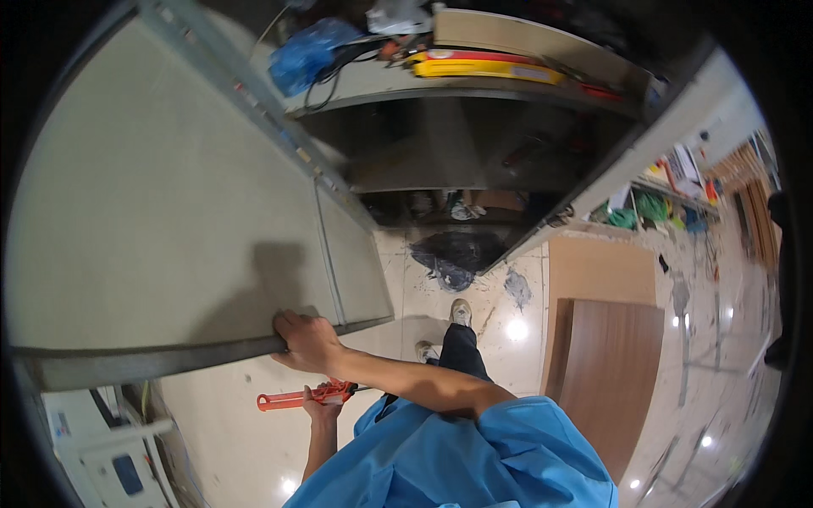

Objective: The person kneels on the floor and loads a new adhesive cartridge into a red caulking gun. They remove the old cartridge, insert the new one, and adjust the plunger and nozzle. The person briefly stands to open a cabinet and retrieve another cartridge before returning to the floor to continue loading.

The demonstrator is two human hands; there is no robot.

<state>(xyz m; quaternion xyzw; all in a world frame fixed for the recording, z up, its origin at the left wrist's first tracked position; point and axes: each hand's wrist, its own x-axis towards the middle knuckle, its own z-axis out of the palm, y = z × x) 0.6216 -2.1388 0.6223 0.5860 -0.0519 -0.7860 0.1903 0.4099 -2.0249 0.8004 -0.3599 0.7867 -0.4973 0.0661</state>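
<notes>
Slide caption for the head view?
Left grip holds an orange caulking gun; right grip at the panel edge.

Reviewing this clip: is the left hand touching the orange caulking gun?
Touching. The head view shows the left hand gripping the orange caulking gun, fingers over it.

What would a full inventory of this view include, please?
Tool: one, orange, lower left-centre
Panel: one, grey, left
Shelf unit: one, grey, top centre
Plastic bag: one, blue, on shelf unit
Packages: count unclear, mostly yellow, on shelf unit
Dark mass: one, blackish, centre
Board: one, brown, right
Sheet: one, tan, under board
Bags: several, green, far right
Equipment: one, white, lower left
Shirt: one, blue, bottom
Shoes: two, pale, centre
Left hand: one, bare, holding tool
Right hand: one, bare, at panel's edge
</notes>
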